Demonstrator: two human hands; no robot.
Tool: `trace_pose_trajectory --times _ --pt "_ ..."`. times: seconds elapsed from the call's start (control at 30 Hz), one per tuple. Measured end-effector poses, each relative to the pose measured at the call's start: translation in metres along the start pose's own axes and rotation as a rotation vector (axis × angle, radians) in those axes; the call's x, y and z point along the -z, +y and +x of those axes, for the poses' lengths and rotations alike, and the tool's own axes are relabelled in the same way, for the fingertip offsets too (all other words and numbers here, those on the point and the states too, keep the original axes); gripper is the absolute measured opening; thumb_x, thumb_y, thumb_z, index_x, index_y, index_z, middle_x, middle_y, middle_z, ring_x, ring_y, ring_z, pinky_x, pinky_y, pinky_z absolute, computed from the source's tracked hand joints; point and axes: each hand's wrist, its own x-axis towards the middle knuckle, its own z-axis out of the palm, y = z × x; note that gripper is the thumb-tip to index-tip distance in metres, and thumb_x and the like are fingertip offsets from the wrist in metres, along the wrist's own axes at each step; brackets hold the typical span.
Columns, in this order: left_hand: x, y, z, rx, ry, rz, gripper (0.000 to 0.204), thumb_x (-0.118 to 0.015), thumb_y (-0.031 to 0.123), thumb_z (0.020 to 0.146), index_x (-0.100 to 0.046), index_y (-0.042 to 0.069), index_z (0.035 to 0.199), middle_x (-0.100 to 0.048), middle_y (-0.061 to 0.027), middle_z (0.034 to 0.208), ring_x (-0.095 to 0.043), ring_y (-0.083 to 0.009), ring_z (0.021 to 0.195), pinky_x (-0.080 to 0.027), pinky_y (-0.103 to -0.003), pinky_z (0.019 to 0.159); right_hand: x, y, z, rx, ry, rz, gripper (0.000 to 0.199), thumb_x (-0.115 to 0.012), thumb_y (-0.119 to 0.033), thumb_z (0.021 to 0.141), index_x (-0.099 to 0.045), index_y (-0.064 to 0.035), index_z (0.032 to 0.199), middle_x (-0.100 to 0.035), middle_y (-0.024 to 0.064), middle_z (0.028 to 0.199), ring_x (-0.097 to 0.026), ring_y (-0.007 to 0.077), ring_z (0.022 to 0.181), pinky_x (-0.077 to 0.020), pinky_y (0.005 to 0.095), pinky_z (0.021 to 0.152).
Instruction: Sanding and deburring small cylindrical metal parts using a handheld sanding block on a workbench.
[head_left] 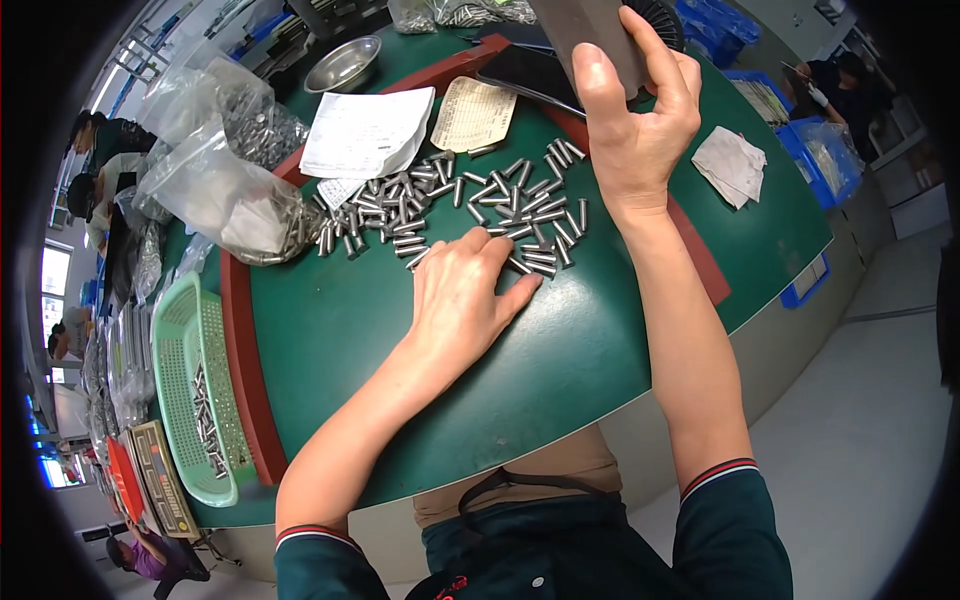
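Several small silver metal pins (pixel 455 200) lie scattered across the green table top (pixel 360 330). My left hand (pixel 460 295) rests palm down on the table, its fingertips touching the near edge of the pin pile. My right hand (pixel 640 110) is raised above the far side of the table and grips a flat grey rectangular block (pixel 585 35) held upright. A dark flat slab (pixel 530 72) lies on the table just under the block.
Clear plastic bags of pins (pixel 225 175) sit at the left. Paper sheets (pixel 365 130), a metal bowl (pixel 343 62), a folded white cloth (pixel 732 165) and a green mesh basket (pixel 195 390) with pins surround the pile. Other people work at the far right and left.
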Motion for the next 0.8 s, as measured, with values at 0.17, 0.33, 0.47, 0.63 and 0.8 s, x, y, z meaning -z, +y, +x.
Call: trace_pose_trajectory --times 0.17,0.33,0.47,0.63,0.8 --pt "-0.002 -0.001 0.0 -0.038 0.053 0.043 0.035 -0.079 0.027 0.071 -0.068 0.001 0.092 -0.059 -0.0108 0.081 -0.059 -0.0314 0.072 -0.047 -0.04 0.066 0.003 -0.023 0.005 0.024 -0.019 -0.035 0.049 -0.075 -0.023 0.072 -0.064 0.0033 0.112 -0.055 0.0118 0.092 -0.054 0.025 0.086 -0.045 0.0348 0.079" --pt "-0.003 0.001 -0.003 -0.054 0.114 0.013 0.038 -0.082 0.03 0.066 -0.067 0.002 0.087 -0.054 -0.0105 0.082 -0.056 -0.029 0.075 -0.046 -0.04 0.067 0.001 -0.025 0.003 0.031 -0.015 -0.014 0.048 -0.075 -0.023 0.071 -0.065 0.0033 0.11 -0.055 0.0122 0.09 -0.054 0.026 0.085 -0.0446 0.0355 0.079" --pt "-0.006 0.011 0.0 -0.051 0.165 0.115 0.047 -0.084 0.039 0.061 -0.065 0.0 0.078 -0.05 -0.0105 0.085 -0.052 -0.0278 0.081 -0.042 -0.039 0.072 0.002 -0.025 0.002 0.066 -0.025 -0.055 0.049 -0.076 -0.024 0.07 -0.065 0.0031 0.109 -0.055 0.0128 0.089 -0.054 0.0272 0.084 -0.0443 0.0368 0.079" --pt "-0.018 0.014 0.005 -0.001 0.177 0.157 0.046 -0.083 0.04 0.062 -0.064 0.0 0.072 -0.049 -0.0097 0.083 -0.05 -0.0262 0.084 -0.037 -0.037 0.073 -0.003 -0.021 -0.003 0.076 -0.033 -0.066 0.049 -0.076 -0.025 0.069 -0.065 0.0025 0.109 -0.055 0.0136 0.087 -0.054 0.0283 0.084 -0.0439 0.0385 0.079" --pt "-0.011 0.018 0.005 0.027 0.192 0.022 0.037 -0.083 0.029 0.062 -0.062 0.001 0.074 -0.05 -0.0091 0.083 -0.05 -0.0262 0.083 -0.035 -0.037 0.075 -0.01 -0.002 -0.008 0.096 -0.033 -0.07 0.048 -0.075 -0.029 0.072 -0.068 -0.0024 0.11 -0.055 0.0102 0.091 -0.053 0.0237 0.086 -0.0438 0.0352 0.08"
